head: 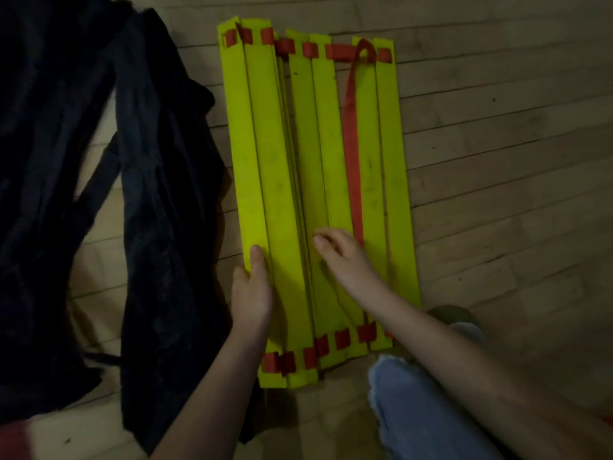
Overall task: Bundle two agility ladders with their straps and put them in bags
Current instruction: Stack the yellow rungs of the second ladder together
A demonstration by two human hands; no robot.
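Head view: our yellow ladder (318, 180) lies flat on the wood floor (497, 161), its rungs fanned side by side. Our left hand (250, 287) pinches the ladder's leftmost rung, thumb on top, fingers hidden under the edge. Our right hand (341, 257) rests loosely curled fingers on the middle rungs beside the red strap (353, 154), holding nothing we can see. We should slide the rungs into one square stack before wrapping the strap. Left of the ladder lies dark bag fabric (159, 161), too dim to show an opening. Whether these rungs make one ladder or two, we cannot tell.
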